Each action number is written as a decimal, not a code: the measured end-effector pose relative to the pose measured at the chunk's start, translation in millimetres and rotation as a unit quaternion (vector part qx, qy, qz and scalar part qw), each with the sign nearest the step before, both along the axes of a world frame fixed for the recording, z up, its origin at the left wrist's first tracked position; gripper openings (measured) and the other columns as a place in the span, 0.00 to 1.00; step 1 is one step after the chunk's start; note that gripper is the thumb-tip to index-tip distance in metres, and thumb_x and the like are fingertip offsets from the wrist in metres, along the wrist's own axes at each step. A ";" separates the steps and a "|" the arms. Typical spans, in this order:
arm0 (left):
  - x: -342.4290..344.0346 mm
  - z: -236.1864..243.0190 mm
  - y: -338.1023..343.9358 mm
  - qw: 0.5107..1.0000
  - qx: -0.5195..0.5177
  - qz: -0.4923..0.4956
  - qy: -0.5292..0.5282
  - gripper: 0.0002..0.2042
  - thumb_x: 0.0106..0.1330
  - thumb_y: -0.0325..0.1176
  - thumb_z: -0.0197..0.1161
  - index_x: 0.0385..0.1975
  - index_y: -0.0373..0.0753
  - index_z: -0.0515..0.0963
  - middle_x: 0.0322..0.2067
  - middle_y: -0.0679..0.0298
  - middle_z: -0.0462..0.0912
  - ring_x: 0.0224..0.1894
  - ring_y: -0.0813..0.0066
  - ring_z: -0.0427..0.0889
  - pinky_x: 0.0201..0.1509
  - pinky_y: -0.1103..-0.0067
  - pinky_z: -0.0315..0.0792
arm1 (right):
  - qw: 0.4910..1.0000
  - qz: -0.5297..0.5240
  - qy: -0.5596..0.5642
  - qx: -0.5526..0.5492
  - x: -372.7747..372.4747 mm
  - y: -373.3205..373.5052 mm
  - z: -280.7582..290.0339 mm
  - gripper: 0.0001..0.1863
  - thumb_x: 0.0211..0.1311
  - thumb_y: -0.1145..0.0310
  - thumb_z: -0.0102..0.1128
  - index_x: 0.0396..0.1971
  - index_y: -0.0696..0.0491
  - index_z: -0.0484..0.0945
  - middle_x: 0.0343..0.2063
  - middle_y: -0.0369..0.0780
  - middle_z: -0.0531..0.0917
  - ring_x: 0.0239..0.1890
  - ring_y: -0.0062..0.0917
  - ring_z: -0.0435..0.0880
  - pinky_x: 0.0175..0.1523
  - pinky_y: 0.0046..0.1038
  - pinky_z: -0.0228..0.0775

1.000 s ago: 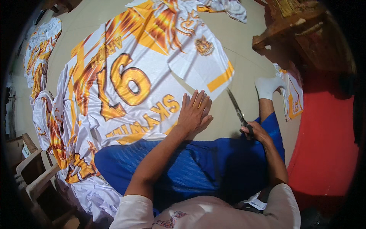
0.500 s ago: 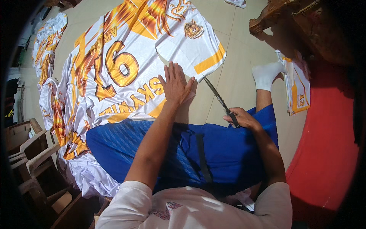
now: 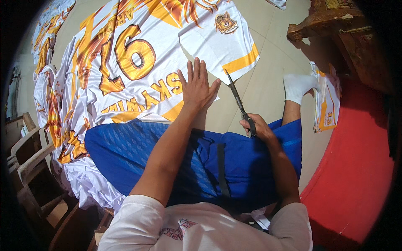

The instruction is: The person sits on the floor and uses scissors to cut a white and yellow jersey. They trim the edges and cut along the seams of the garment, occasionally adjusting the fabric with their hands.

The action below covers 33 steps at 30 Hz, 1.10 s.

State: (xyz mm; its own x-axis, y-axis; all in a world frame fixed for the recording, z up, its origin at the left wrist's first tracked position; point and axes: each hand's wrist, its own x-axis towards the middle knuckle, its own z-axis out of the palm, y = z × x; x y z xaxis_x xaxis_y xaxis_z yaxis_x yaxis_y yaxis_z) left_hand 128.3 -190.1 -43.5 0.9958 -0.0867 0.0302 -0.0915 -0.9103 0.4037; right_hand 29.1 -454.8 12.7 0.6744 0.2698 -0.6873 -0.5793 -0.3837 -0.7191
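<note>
My left hand (image 3: 197, 92) lies flat, fingers spread, on a large white printed jersey fabric (image 3: 163, 62) with orange flames and big lettering. My right hand (image 3: 255, 125) grips long dark scissors (image 3: 235, 96), their tips over the orange band near the corner of a white panel (image 3: 238, 50) bearing a crest. A narrow wedge of tile shows between this panel and the main fabric just above my left fingers.
My legs in blue cloth (image 3: 146, 163) and a white-socked foot (image 3: 296, 85) border the tiled floor (image 3: 272, 58). Carved wood furniture (image 3: 343, 37), folded printed pieces (image 3: 326, 100) and red covering (image 3: 356, 175) are right; wooden frames (image 3: 29, 167) and piled fabric (image 3: 46, 33) are left.
The scissors have moved forward and leftward, from beside the panel's corner onto its orange band. My left hand's fingers are more spread on the fabric. The whole view has shifted.
</note>
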 end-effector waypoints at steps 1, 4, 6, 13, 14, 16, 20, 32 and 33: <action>-0.2 -0.1 0.6 1.000 -0.001 0.002 0.001 0.45 0.74 0.65 0.47 0.78 0.33 0.55 0.80 0.50 0.50 0.83 0.47 0.43 0.80 0.40 0.30 | 1.000 -0.004 -0.006 -0.008 -0.9 0.1 -1.0 0.25 0.65 0.46 0.72 0.23 0.50 0.73 0.19 0.29 0.73 0.22 0.16 0.71 0.27 0.24 0.62; -0.6 -1.2 1.9 1.000 -0.001 0.004 0.000 0.45 0.74 0.65 0.47 0.78 0.33 0.55 0.80 0.50 0.50 0.83 0.47 0.43 0.80 0.40 0.30 | 0.999 -0.022 -0.014 -0.046 -4.0 4.9 -2.0 0.26 0.64 0.45 0.73 0.21 0.50 0.73 0.18 0.29 0.72 0.21 0.16 0.69 0.27 0.24 0.61; -0.1 -1.2 0.9 1.000 0.001 0.003 -0.003 0.44 0.74 0.65 0.46 0.78 0.33 0.55 0.81 0.50 0.50 0.83 0.47 0.43 0.80 0.40 0.30 | 0.997 -0.015 -0.034 -0.068 -6.1 5.8 -5.8 0.27 0.63 0.46 0.74 0.20 0.49 0.72 0.18 0.29 0.71 0.21 0.15 0.68 0.27 0.24 0.60; -0.5 -2.9 0.0 1.000 0.010 0.007 -0.013 0.44 0.74 0.64 0.48 0.78 0.32 0.55 0.80 0.49 0.51 0.83 0.46 0.44 0.80 0.39 0.31 | 0.994 -0.023 -0.046 -0.099 -12.4 13.3 -6.0 0.27 0.62 0.47 0.76 0.17 0.50 0.72 0.16 0.28 0.71 0.20 0.15 0.69 0.26 0.25 0.61; -0.8 -3.4 0.9 1.000 0.010 0.007 -0.014 0.44 0.74 0.64 0.48 0.78 0.32 0.55 0.80 0.49 0.51 0.83 0.46 0.44 0.80 0.39 0.31 | 0.994 -0.028 -0.041 -0.098 -13.7 14.0 -7.0 0.28 0.62 0.46 0.76 0.17 0.50 0.73 0.16 0.29 0.72 0.20 0.15 0.69 0.26 0.25 0.61; -0.7 -1.7 -0.5 1.000 0.008 0.006 -0.012 0.44 0.74 0.63 0.48 0.78 0.32 0.55 0.80 0.49 0.51 0.83 0.46 0.44 0.80 0.39 0.31 | 0.994 -0.037 -0.031 -0.099 -16.6 13.4 -9.7 0.28 0.62 0.46 0.76 0.17 0.50 0.73 0.16 0.29 0.72 0.20 0.15 0.69 0.26 0.25 0.62; 0.1 -0.6 -1.8 1.000 0.008 0.005 -0.003 0.44 0.74 0.63 0.48 0.77 0.31 0.55 0.80 0.49 0.51 0.83 0.45 0.44 0.79 0.38 0.32 | 0.991 -0.035 -0.031 -0.124 -19.4 15.9 -9.7 0.28 0.61 0.46 0.77 0.17 0.51 0.73 0.15 0.30 0.72 0.20 0.15 0.70 0.27 0.25 0.64; -22.7 16.5 -24.6 0.933 -0.346 0.101 0.023 0.29 0.68 0.39 0.69 0.62 0.25 0.71 0.53 0.40 0.79 0.56 0.50 0.81 0.59 0.64 0.74 | 0.996 -0.082 -0.014 -0.042 -23.1 13.2 -6.9 0.26 0.61 0.48 0.78 0.19 0.49 0.73 0.16 0.29 0.73 0.19 0.13 0.71 0.25 0.23 0.64; -25.3 21.4 -32.4 0.904 -0.395 0.143 0.075 0.27 0.69 0.40 0.68 0.58 0.24 0.74 0.45 0.41 0.85 0.48 0.53 0.86 0.53 0.65 0.78 | 0.996 -0.088 -0.008 -0.026 -21.2 12.7 -6.7 0.26 0.61 0.48 0.78 0.19 0.49 0.73 0.16 0.28 0.72 0.18 0.13 0.71 0.24 0.22 0.63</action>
